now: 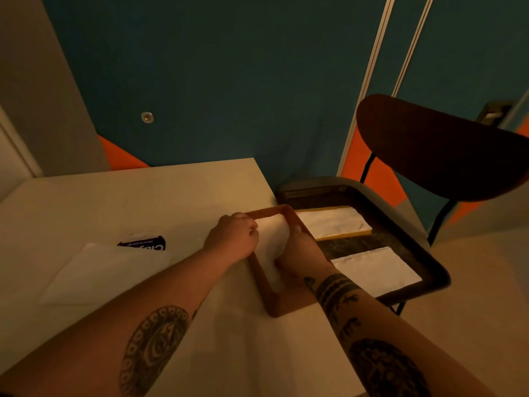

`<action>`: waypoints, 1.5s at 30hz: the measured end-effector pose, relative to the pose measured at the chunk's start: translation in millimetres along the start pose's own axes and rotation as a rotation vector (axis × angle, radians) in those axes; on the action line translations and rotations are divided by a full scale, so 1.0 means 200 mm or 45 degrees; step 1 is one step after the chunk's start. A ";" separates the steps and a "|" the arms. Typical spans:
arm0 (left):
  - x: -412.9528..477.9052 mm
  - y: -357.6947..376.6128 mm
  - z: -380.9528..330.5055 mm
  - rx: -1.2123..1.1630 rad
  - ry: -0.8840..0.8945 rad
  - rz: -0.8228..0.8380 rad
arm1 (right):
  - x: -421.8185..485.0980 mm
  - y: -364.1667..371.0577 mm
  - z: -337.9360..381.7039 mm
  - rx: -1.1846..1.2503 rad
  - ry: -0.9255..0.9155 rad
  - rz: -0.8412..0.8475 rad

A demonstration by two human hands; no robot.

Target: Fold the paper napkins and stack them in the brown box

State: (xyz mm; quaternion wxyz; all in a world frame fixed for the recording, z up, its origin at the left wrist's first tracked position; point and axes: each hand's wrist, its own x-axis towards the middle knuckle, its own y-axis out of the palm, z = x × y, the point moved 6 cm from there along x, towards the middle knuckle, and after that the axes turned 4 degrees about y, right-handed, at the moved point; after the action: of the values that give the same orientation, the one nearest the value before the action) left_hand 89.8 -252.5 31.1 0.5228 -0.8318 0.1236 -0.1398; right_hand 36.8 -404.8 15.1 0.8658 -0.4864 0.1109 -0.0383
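left hand (232, 239) and right hand (302, 252) curl their fingers round a folded napkin (270, 237) inside the brown box (267, 293).

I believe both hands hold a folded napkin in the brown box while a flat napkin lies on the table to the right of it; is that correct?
Not quite: the head view shows the flat napkin on the table left of the brown box. Otherwise yes: left hand and right hand hold the folded napkin in it.
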 end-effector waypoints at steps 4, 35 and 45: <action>0.00 0.01 0.00 0.049 0.042 0.035 | 0.00 0.06 0.05 -0.695 -0.111 0.126; -0.79 -0.44 1.66 0.141 -0.715 0.034 | -0.12 0.94 1.14 -0.379 -0.109 0.179; -0.79 -0.47 1.67 -0.026 -0.572 -0.043 | -0.19 0.96 1.17 -0.211 -0.014 0.102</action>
State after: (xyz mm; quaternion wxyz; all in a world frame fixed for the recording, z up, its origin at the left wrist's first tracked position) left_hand 68.6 121.0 -38.5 0.5264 -0.8492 -0.0086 0.0415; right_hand 45.2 -103.0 -25.0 0.8240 -0.5518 0.1283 0.0082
